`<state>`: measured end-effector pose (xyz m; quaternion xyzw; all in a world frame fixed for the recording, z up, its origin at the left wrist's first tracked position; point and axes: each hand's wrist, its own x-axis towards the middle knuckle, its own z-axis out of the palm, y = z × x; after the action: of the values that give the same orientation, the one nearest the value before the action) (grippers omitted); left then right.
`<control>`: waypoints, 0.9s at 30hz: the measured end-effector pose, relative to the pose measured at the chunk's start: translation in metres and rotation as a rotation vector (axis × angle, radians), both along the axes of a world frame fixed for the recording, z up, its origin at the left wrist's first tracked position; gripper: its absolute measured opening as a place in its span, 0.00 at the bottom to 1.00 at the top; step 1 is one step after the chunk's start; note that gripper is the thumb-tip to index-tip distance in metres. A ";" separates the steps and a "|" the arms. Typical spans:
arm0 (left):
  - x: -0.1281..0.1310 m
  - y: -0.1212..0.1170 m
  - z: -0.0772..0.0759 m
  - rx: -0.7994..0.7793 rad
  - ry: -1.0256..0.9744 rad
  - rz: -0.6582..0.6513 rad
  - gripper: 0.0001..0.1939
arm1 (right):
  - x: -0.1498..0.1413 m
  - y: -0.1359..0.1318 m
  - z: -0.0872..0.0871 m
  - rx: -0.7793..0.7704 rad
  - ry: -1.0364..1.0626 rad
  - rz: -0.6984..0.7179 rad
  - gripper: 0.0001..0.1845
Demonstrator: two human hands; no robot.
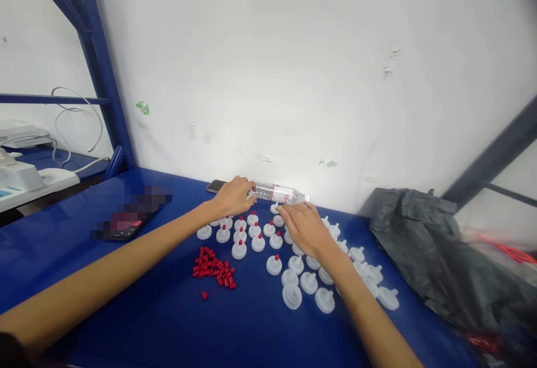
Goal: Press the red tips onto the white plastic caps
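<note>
A clear plastic bottle (264, 190) with a red and white label lies on its side against the wall. My left hand (235, 196) is at its base end, with the fingers bent around that end. My right hand (302, 223) reaches just in front of the bottle's white cap (306, 198), fingers stretched out above the white pieces; I cannot tell whether it touches the bottle. Round white discs with stems, such as this white disc (309, 282), spread below and beside my right hand. Several discs near my left hand wear red caps, like this capped disc (239, 249).
Loose small red caps (212, 266) form a pile on the blue table (168, 317). A phone (215, 185) lies by the wall, and a partly blurred dark device (126, 228) lies at left. A black plastic bag (419, 245) covers the right side. Blue frame posts (103, 66) stand at left.
</note>
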<state>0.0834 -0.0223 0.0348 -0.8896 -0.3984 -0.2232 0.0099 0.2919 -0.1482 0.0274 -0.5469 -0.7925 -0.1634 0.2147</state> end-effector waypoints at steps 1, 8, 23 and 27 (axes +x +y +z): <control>0.005 0.008 -0.002 -0.021 0.026 0.006 0.16 | 0.000 0.000 0.001 0.003 0.003 -0.006 0.18; 0.005 0.016 -0.004 -0.066 0.076 0.048 0.09 | -0.002 0.001 0.001 -0.007 0.024 -0.023 0.21; -0.014 0.008 -0.002 -0.078 0.203 0.148 0.14 | -0.011 0.002 -0.004 0.030 0.022 0.016 0.12; -0.015 0.021 -0.005 -0.129 0.254 0.161 0.15 | -0.011 0.001 -0.003 0.018 0.014 0.022 0.12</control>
<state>0.0680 -0.0013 0.0297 -0.8746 -0.4776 -0.0815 0.0210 0.2807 -0.1470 0.0241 -0.5373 -0.7955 -0.1641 0.2270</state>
